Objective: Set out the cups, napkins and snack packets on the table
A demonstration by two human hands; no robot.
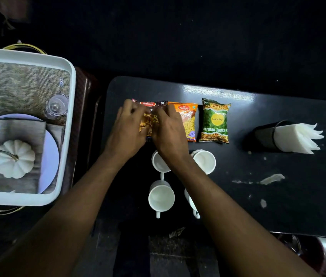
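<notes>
Three snack packets lie side by side on the black table: a dark red one at the left, an orange one in the middle, a green one at the right. My left hand and my right hand both rest on the dark red packet, fingers curled over it. Several white cups stand nearer me: one in front, one at the right, one partly under my right wrist, one mostly hidden by my right forearm. White napkins fan out of a black holder.
A white tray at the left has a printed place-setting picture on its bottom. A clear glass lies in the tray. Paper scraps litter the table's right half. The floor in front is dark.
</notes>
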